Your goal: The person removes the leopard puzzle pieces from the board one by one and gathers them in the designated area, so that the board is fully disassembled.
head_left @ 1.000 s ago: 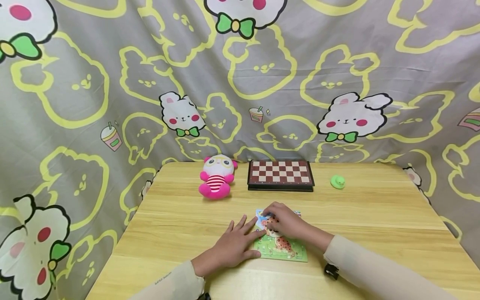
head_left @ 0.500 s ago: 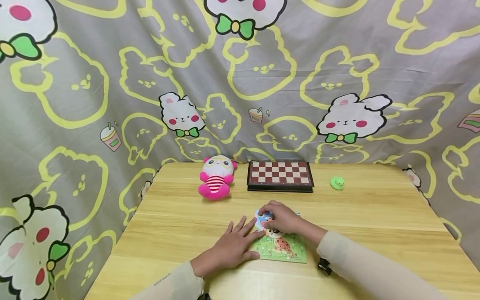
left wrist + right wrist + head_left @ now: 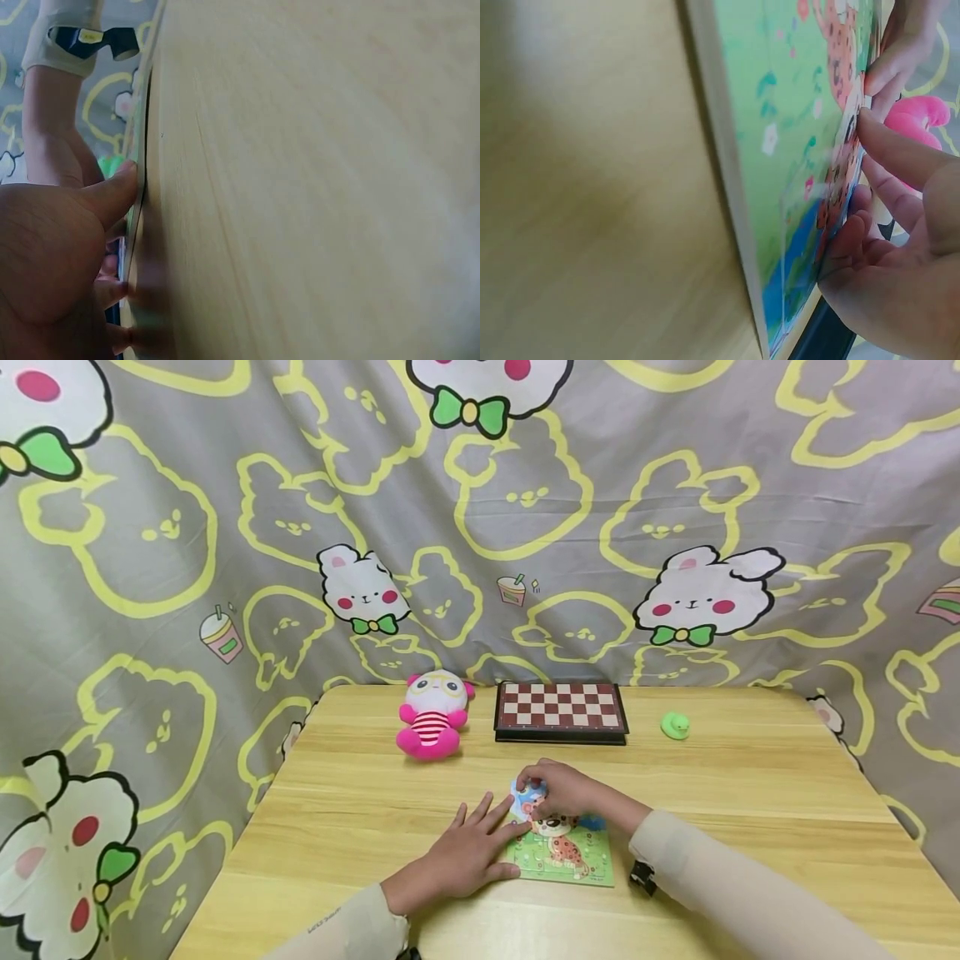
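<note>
We see the left hand, fingers apart, touching a flat, smooth-faced puzzle. Beside it the right hand arches over; whether it pinches, we cannot tell.

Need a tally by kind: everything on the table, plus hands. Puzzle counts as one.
Plush toy: 1
Chessboard: 1
Small green toy: 1
Puzzle: 1
Hands: 2 (left hand, right hand)
Total: 6

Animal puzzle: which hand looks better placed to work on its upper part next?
Probably the right hand: it arches over the upper part of the puzzle, while the left hand lies spread at its left edge.
</note>
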`<state>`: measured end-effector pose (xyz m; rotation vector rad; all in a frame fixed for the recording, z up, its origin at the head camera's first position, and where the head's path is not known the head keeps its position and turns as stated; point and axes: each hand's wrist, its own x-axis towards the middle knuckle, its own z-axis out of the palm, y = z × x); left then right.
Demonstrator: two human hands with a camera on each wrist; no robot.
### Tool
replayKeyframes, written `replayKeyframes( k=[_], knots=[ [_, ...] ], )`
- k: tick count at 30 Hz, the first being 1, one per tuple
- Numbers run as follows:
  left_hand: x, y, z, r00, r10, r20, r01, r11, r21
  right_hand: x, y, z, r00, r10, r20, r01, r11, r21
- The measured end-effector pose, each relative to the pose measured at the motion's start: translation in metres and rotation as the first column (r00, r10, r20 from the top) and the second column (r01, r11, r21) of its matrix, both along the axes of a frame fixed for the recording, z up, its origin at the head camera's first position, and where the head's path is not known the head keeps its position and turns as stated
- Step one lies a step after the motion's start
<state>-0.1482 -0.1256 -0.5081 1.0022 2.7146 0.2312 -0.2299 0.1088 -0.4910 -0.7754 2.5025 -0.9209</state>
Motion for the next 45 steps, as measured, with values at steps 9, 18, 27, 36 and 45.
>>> replayKeyframes(
  k=[9, 18, 27, 36, 45],
  knots=[
    [0.0, 0.001, 0.002, 1.0, 0.002, 0.004, -0.002, 1.0, 0.001, -0.005, -0.003, -0.002, 1.0, 0.001, 0.024, -0.001, 1.0, 0.02],
    [0.0, 0.001, 0.001, 1.0, -0.004, -0.01, 0.004, 1.0, -0.001, -0.003, -0.001, -0.003, 1.0, 0.012, 0.011, -0.012, 1.0, -0.026],
    [0.001, 0.001, 0.001, 1.0, -0.005, -0.008, 0.006, 1.0, 0.008, -0.006, 0.006, -0.003, 0.996, -0.003, 0.086, 0.01, 0.997, -0.078],
    [0.001, 0.001, 0.001, 1.0, -0.005, -0.005, 0.005, 1.0, 0.006, -0.008, 0.007, -0.007, 0.996, -0.014, 0.085, 0.021, 0.996, -0.087],
    [0.0, 0.001, 0.002, 1.0, -0.006, 0.006, 0.006, 1.0, 0.006, -0.009, 0.01, -0.004, 0.993, -0.005, 0.118, 0.022, 0.99, -0.143]
  ],
)
